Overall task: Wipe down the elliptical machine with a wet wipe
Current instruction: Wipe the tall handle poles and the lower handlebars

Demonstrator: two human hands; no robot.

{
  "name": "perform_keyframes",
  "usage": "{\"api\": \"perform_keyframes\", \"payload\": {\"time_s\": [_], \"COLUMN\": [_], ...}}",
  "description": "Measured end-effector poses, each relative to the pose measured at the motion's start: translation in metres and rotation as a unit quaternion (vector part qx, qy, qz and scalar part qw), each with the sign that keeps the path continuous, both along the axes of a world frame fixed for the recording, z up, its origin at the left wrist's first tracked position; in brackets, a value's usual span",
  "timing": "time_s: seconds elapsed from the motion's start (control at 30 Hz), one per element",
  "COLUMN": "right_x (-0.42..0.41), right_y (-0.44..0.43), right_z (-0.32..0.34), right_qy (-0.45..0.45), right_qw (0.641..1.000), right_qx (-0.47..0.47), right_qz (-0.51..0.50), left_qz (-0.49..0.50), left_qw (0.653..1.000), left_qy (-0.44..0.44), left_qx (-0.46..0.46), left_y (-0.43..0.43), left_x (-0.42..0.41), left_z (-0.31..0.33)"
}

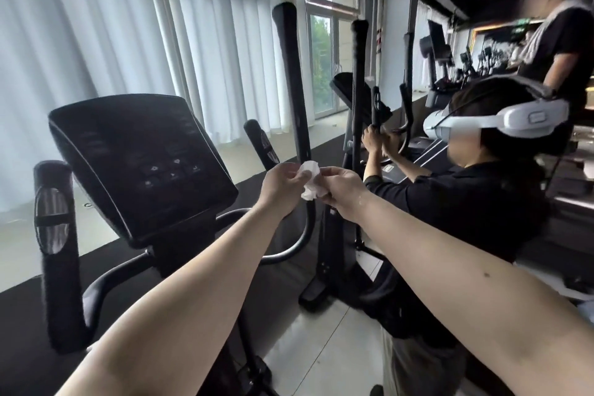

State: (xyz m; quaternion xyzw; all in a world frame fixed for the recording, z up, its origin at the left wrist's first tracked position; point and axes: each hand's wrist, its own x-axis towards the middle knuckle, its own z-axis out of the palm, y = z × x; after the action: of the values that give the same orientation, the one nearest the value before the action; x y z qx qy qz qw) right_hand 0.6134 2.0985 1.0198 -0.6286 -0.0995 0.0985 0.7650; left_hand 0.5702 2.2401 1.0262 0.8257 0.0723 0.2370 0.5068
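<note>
Head view, single frame. Wet wipe (311, 182): white, crumpled into a small wad, at centre frame, held in the air between both hands. It sits in front of the lower part of the tall handle; contact with the handle cannot be told.

Left hand (283, 185): reaches in from lower left, fingers curled, fingertips and thumb pinching the left side of the wipe. Right hand (342, 190): reaches in from lower right, fingers curled, pinching the right and lower side of the wipe. Both forearms are bare and extended. The hands are close together, with only the wipe between them.

Elliptical machine (180, 235): black, occupies left and centre frame. Console (141, 164) is tilted toward the camera at centre left, screen dark, a cluster of buttons faintly visible. Tall handle (291, 83) rises upright just behind the hands. A short grip (54, 235) with a metal sensor pad stands at far left.

Surroundings: second person (466, 202) in a dark shirt at right, wearing a white headset (501, 119), both hands on a neighbouring machine (358, 90). White curtains (112, 26) fill the upper left; a window (321, 64) is at upper centre.
</note>
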Motion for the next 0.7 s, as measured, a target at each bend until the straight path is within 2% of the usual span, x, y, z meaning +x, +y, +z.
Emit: {"api": "perform_keyframes", "payload": {"time_s": [0.1,0.2,0.43,0.63,0.7], "right_x": [-0.008,-0.011,-0.004,0.039,0.063], "right_y": [-0.010,-0.013,0.005,0.028,0.038], "right_z": [0.017,0.043,0.110,0.161,0.181], "right_qy": [-0.047,-0.088,-0.064,-0.111,-0.138], "right_qw": [0.998,0.993,0.995,0.979,0.973], "right_qx": [-0.041,-0.054,0.072,0.115,0.107], "right_qz": [-0.023,-0.059,-0.027,-0.124,-0.149], "left_qz": [-0.019,-0.010,0.000,-0.075,-0.085], "left_qw": [0.999,0.997,0.993,0.990,0.991], "left_qy": [-0.028,-0.049,-0.058,-0.069,-0.099], "left_qx": [0.010,0.057,0.100,0.093,0.038], "left_y": [-0.008,-0.013,-0.008,0.005,0.014], "left_x": [-0.007,-0.012,0.001,0.044,0.062], "left_z": [0.020,0.048,0.122,0.191,0.211]}}
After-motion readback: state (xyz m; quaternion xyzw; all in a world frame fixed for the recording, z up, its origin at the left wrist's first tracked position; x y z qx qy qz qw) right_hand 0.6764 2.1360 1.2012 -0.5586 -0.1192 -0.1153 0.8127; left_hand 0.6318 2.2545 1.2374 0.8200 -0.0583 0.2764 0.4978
